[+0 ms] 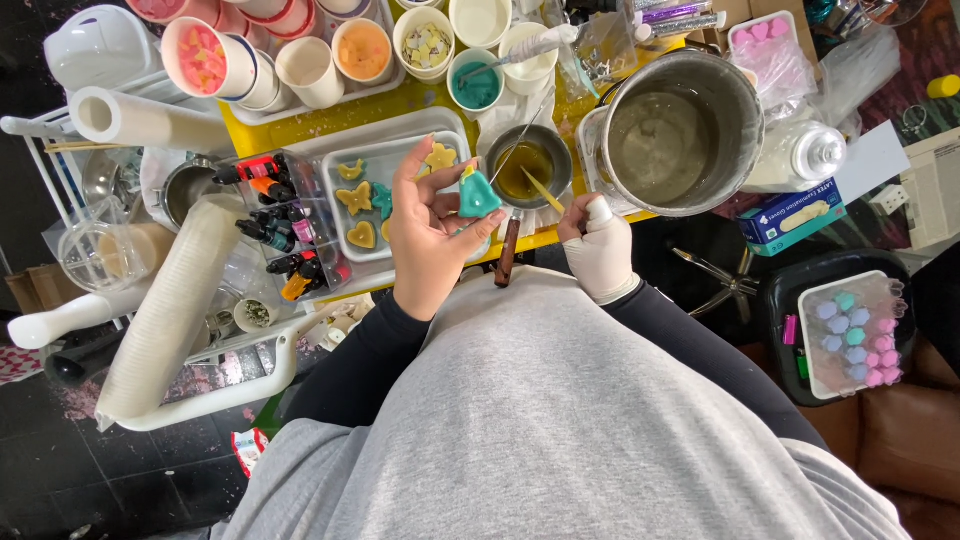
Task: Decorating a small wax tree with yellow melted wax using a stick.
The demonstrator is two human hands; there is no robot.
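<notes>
A flat rectangular glove box, blue with a green band and a white label patch, lies to the right of the gloved right hand, beyond the big metal pot. Further right, at the frame's edge, sits a white printed paper sheet. Below and left of the bare left hand, on the dark floor, lies a small crumpled wrapper, white with red and green.

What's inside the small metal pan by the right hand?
The small metal pan holds amber liquid, with a stick from the gloved right hand dipping in. The liquid hides its bottom.
</notes>
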